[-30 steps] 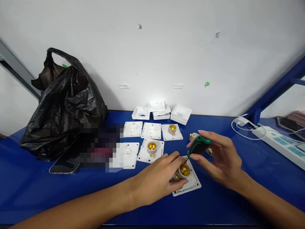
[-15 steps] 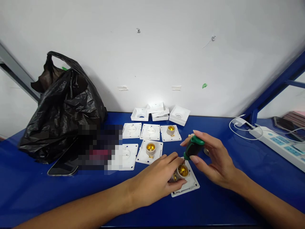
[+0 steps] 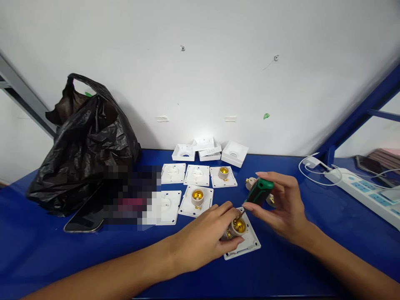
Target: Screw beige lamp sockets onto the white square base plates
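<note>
**Desk inventory: lamp-holder plates, screwdriver in use**

1. Black bag (image 3: 84, 146), far left on the desk (image 3: 46, 258), slumped against the wall.
2. Phone (image 3: 84, 216), face up, just in front of the bag.
3. Five white plates (image 3: 196, 175) in two rows at mid-desk; two carry brass-lined holders. Behind them, empty white boxes (image 3: 234, 152) by the wall.
4. Left hand (image 3: 203, 239): fingers curled around the holder (image 3: 239, 226), pinning it to its plate (image 3: 246, 246), nearest the viewer.
5. Screwdriver (image 3: 258, 191), green-and-black handle, tip angled down at the holder's rim; the screw itself is too small to see.
6. Right hand (image 3: 287, 208): fingers wrapped on the screwdriver handle.
7. Loose holder part (image 3: 250, 182), just behind the screwdriver.
8. Power strip (image 3: 362, 189) with white cable, far right.

Handling note: driving likely goes best with the blade in line with the screw, pressing down while turning, the left hand keeping the plate flat against twist.
</note>
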Demonstrator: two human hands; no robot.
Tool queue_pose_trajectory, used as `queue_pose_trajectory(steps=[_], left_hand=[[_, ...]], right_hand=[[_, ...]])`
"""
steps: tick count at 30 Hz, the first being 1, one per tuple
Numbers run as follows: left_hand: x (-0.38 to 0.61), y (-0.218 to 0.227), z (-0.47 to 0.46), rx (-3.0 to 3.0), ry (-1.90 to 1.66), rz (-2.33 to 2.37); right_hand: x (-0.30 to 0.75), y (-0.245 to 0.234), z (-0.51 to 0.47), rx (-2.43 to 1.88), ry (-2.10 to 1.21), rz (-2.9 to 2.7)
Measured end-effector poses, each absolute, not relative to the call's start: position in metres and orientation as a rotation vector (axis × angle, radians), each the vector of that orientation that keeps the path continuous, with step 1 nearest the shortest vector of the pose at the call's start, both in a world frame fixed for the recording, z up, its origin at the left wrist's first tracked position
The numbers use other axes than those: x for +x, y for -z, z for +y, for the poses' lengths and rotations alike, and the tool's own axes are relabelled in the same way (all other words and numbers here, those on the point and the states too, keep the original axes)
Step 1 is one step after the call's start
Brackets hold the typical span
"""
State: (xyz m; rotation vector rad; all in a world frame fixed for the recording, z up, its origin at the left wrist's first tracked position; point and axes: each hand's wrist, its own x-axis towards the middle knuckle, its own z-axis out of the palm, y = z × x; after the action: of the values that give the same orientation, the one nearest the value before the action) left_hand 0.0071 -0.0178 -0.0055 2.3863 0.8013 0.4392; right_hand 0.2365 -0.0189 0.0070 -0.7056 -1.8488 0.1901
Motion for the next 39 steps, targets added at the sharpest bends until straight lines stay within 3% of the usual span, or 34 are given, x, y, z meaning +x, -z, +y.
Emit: queue_pose_trajectory(steps=[39], left_hand=[[0.006, 0.009, -0.014, 2.36, -0.449, 0.748]], right_hand=[[0.237, -0.012, -0.024, -0.703, -0.305, -1.981]])
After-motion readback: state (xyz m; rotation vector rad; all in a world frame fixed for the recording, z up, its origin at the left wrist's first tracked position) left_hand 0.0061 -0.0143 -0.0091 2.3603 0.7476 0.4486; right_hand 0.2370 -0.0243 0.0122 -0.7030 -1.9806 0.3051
